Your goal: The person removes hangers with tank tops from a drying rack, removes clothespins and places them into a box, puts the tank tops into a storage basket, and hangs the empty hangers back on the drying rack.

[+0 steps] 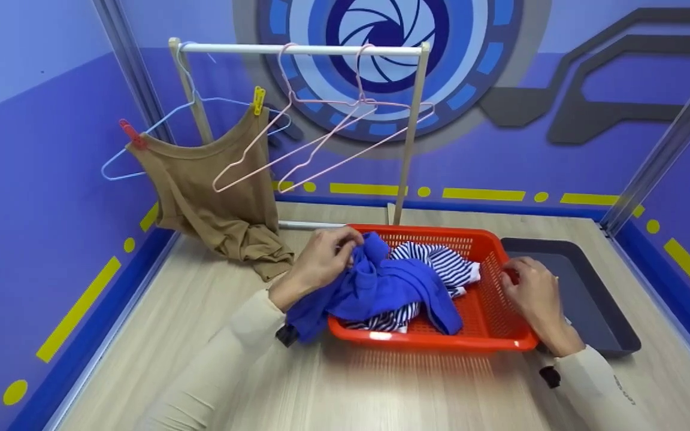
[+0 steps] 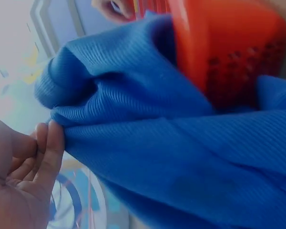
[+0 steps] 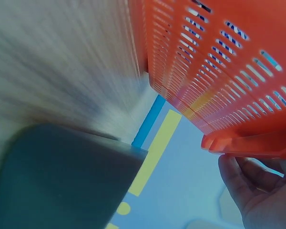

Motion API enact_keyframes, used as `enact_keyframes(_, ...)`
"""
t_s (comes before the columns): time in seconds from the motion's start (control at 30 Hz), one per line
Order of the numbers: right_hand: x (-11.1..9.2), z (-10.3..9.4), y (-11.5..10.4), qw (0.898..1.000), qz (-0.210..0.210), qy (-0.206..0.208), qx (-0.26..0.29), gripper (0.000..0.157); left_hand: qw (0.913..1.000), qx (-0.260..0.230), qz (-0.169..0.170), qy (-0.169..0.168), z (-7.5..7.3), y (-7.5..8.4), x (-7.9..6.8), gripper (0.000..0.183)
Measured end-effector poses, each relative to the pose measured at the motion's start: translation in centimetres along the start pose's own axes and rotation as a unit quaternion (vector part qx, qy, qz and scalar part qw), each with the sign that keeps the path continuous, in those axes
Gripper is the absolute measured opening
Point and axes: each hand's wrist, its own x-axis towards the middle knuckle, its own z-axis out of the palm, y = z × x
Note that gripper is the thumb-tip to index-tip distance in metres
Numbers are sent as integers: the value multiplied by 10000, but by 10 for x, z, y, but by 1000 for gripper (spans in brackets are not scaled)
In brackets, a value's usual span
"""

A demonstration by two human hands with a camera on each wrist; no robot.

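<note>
A red plastic basket (image 1: 441,342) stands on the wooden surface. Draped in it and over its left rim is a blue ribbed garment (image 1: 375,293), bunched so that its kind is hard to tell. My left hand (image 1: 320,257) pinches an edge of this garment between thumb and fingers, plain in the left wrist view by the fingertips (image 2: 55,136). Under the blue cloth lies a navy-and-white striped garment (image 1: 435,263). At the basket's right rim, my right hand (image 1: 536,293) grips the edge, thumb outside; the other fingers are partly hidden in the right wrist view.
Behind the basket a rack (image 1: 321,50) carries two pink hangers (image 1: 345,161) and a blue hanger (image 1: 171,114). A brown tank top (image 1: 219,179) is clipped there by a red clothespin (image 1: 132,134) and a yellow clothespin (image 1: 259,100). A dark grey tray (image 1: 584,287) lies right of the basket.
</note>
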Motion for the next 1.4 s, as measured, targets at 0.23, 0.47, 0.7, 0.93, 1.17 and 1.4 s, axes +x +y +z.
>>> enact_keyframes(0.23,0,1,0,10000,-42,45,66,13,9850,1018,309,-1356,24,0,-12,14)
enact_keyframes(0.47,0,0,1,10000,-2,40,31,13,9775,1074,146,-1810,12,1,-18,12)
enact_keyframes(0.7,-1,1,1,10000,32,-26,12,13,9846,1118,-12,-1345,-17,-4,-29,26)
enact_keyframes(0.93,-1,1,0,9999,119,-78,-7,14,9830,941,-488,-1496,-37,-30,-44,60)
enact_keyframes(1.17,0,0,0,10000,19,-53,-1,14,9575,784,-1491,-2341,-32,-59,-65,112)
enact_keyframes(1.4,-1,0,0,9999,88,-67,3,14,9692,683,-1305,-1975,-9,-82,-77,92)
